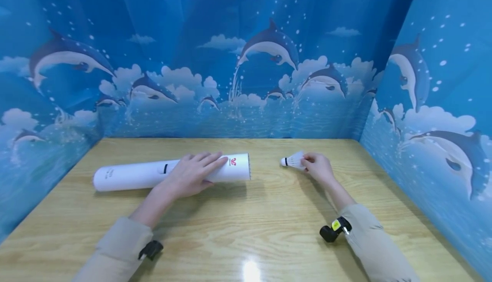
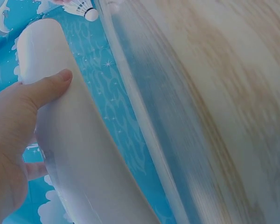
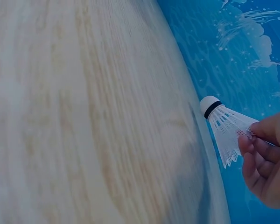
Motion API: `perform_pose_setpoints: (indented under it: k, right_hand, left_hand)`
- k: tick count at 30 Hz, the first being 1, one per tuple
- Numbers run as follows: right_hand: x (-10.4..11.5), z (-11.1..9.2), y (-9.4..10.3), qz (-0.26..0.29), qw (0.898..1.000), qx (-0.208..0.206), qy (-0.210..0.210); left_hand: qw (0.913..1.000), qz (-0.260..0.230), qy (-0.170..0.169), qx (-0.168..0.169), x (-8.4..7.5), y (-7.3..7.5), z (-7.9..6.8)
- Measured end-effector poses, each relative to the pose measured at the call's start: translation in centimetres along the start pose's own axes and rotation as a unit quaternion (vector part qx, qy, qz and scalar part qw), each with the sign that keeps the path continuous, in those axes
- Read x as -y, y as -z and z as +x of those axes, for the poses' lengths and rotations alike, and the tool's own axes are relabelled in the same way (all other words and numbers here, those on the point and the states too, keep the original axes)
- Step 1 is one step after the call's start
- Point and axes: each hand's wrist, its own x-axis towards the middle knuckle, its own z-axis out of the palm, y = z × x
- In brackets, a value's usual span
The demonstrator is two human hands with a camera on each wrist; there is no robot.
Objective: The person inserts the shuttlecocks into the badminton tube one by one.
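A long white shuttlecock tube (image 1: 130, 176) lies crosswise on the left, with a red logo near its right end and a small dark slot at mid-length. My left hand (image 1: 192, 173) grips it from above, toward the right end; in the left wrist view the thumb presses along one side of the tube (image 2: 84, 154). To the right, my right hand (image 1: 320, 167) pinches a white shuttlecock (image 1: 294, 161) by its skirt. Its rounded cork, with a black band, points left toward the tube. The right wrist view shows thumb and fingertips on the skirt of the shuttlecock (image 3: 226, 128).
A wood-grain table (image 1: 238, 235) spreads beneath both hands. Blue dolphin-printed sheets (image 1: 184, 38) stand along its back and sides. Each sleeve carries a small black wrist camera (image 1: 334, 230).
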Motion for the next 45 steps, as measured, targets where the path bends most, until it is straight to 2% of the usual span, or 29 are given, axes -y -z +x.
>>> perform_pose_setpoints:
  k: [15, 19, 28, 35, 45]
  right_hand:
    - [1.7, -1.7, 1.9, 0.031, 0.999, 0.014, 0.016]
    - [2.7, -2.3, 1.9, 0.044, 0.998, 0.010, 0.036]
    - [5.2, -3.6, 0.7, 0.078, 0.992, 0.031, 0.097]
    - [7.1, -4.4, -0.4, 0.106, 0.987, 0.054, 0.106]
    - [8.4, -4.9, -2.7, 0.119, 0.982, 0.065, 0.128]
  left_hand:
    - [1.0000, -0.004, 0.005, 0.003, 0.0, -0.2, -0.3]
    - [1.0000, -0.005, 0.006, 0.002, -0.1, -0.1, -0.3]
    - [1.0000, 0.000, 0.006, 0.000, -0.1, -0.2, -0.2]
    - [1.0000, 0.003, 0.000, -0.007, -0.2, -0.2, -0.2]
    - [1.0000, 0.005, -0.001, -0.005, -0.3, -0.1, 0.0]
